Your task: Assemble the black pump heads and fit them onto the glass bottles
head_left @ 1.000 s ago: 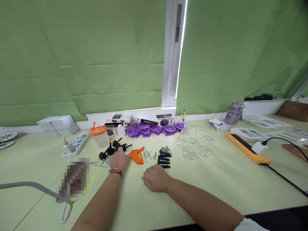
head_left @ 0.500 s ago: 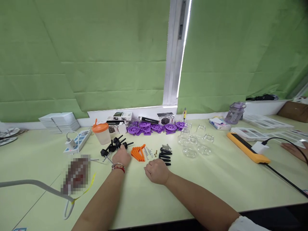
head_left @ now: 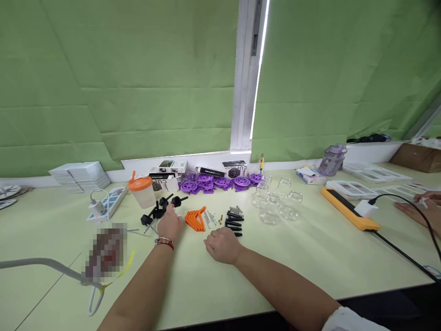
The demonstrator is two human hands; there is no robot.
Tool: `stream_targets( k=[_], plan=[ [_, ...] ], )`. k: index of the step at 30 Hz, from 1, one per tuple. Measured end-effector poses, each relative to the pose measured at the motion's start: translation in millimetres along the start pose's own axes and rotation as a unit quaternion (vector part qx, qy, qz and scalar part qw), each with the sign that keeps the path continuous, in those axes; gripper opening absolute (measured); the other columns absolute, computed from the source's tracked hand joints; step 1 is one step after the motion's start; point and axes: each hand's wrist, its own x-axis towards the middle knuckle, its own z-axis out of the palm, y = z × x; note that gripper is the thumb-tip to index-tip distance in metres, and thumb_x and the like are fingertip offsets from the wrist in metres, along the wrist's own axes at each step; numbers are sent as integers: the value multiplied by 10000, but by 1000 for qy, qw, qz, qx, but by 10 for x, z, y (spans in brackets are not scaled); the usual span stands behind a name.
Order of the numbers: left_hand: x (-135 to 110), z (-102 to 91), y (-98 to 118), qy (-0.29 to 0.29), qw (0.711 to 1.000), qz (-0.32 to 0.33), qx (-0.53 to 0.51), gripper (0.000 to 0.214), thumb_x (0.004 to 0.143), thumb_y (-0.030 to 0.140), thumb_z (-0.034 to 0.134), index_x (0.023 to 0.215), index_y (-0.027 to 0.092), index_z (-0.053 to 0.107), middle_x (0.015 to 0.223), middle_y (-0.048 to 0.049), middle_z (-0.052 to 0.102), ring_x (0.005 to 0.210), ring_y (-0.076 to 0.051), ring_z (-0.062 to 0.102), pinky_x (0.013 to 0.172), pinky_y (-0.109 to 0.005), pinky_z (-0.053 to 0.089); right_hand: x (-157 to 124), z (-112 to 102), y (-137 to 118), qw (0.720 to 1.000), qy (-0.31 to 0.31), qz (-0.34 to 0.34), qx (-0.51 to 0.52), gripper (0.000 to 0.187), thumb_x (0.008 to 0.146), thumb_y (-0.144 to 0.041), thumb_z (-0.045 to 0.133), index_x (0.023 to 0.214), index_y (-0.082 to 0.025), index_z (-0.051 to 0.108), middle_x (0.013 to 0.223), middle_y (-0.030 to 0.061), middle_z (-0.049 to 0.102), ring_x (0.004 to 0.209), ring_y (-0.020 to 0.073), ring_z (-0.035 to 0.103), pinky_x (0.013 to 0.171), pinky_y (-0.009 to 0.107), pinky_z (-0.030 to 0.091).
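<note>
Left hand (head_left: pixel 169 225), red bead bracelet at the wrist, lies palm-down on the surface (head_left: pixel 310 262) with fingertips in the cluster of black knobbed pins (head_left: pixel 161 210). Fingers are curled over the nearest pins; whether one is actually pinched, cannot tell from this angle. Compared with a second ago the hand has crept slightly further into the cluster, and the pins sit a little differently around it, one now pointing out toward the orange-lidded cup (head_left: pixel 142 192).

Right hand (head_left: pixel 222 245) rests loosely closed, knuckles up, empty as far as can be seen, just short of the row of black sleeves (head_left: pixel 233 224). Position essentially unchanged across the last second; not touching the sleeves.

Judgement: work is centred on the left hand sorting or picking among the pins; the right is idle, waiting.

Between the hands: orange plastic brackets (head_left: pixel 195 219) and a few silver screws (head_left: pixel 208 218), untouched. Beyond: small springs (head_left: pixel 235 210), purple wheel parts (head_left: pixel 217 182), clear glass jars (head_left: pixel 275 204). Left: white power strip (head_left: pixel 106 203). Far right: yellow power strip (head_left: pixel 347 209), and another person's hand (head_left: pixel 413 212), now with a second hand above it.
</note>
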Motion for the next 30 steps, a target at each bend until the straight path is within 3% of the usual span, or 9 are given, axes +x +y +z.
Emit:
stream_targets(
  k=[4,8,11,14,17,21,23,26,30],
  plan=[
    [-93,-66,147,51,991,50,-115,541,823,192,427,1331,163,240,969,-91,633,815,-230,640,693,-344,473,-19,-54,-3,999,5,29,33,340,911,-301,407,694,-146,618,652,54,632,585,151,544,570,285,292],
    [-341,-82,467,24,850,54,-523,451,779,217,534,1193,222,356,852,5,560,624,-107,554,553,-227,447,-21,-231,55,981,25,111,155,330,946,-355,376,984,-154,636,804,63,686,698,168,601,639,270,364],
    [-575,-42,701,-74,771,37,-632,328,736,239,615,1003,217,426,817,37,553,500,-49,474,465,-188,391,16,-379,125,946,37,179,268,362,945,-392,398,1165,-165,575,823,47,692,717,159,610,657,248,395],
    [-727,21,835,-96,738,14,-668,383,670,247,688,964,209,445,790,43,571,504,-47,490,489,-202,407,64,-461,178,914,31,193,355,293,952,-330,388,1018,-186,635,801,25,687,716,139,606,681,228,406],
    [-742,68,842,-111,744,-6,-659,450,601,293,745,939,199,463,747,34,593,543,-83,537,546,-246,446,98,-488,227,910,26,199,362,286,935,-240,394,824,-188,653,771,16,670,710,130,584,683,222,398],
    [-613,61,670,-126,771,-20,-625,511,631,388,729,1013,174,465,743,-8,612,605,-143,595,586,-295,486,145,-562,366,913,14,275,301,222,897,-232,440,826,-182,645,665,1,607,625,131,520,601,222,361],
    [-538,28,550,-56,822,-15,-567,628,654,412,711,1152,194,396,831,-21,604,646,-144,602,597,-298,502,177,-622,456,903,-13,307,301,243,901,-250,423,836,-185,648,615,-12,574,575,124,486,574,221,345],
    [-462,-38,409,-9,891,100,-444,682,698,397,674,1287,233,372,1136,-98,545,905,-176,595,723,-303,510,228,-672,555,888,-67,306,338,269,897,-270,414,826,-183,659,550,-34,510,496,107,408,524,218,314],
    [-408,-91,339,-87,908,173,-371,434,746,398,617,1132,208,563,1103,-77,597,980,-203,578,827,-310,476,269,-594,615,864,-94,279,408,299,905,-300,408,839,-166,667,589,-27,535,501,97,406,520,214,327]
  ],
)
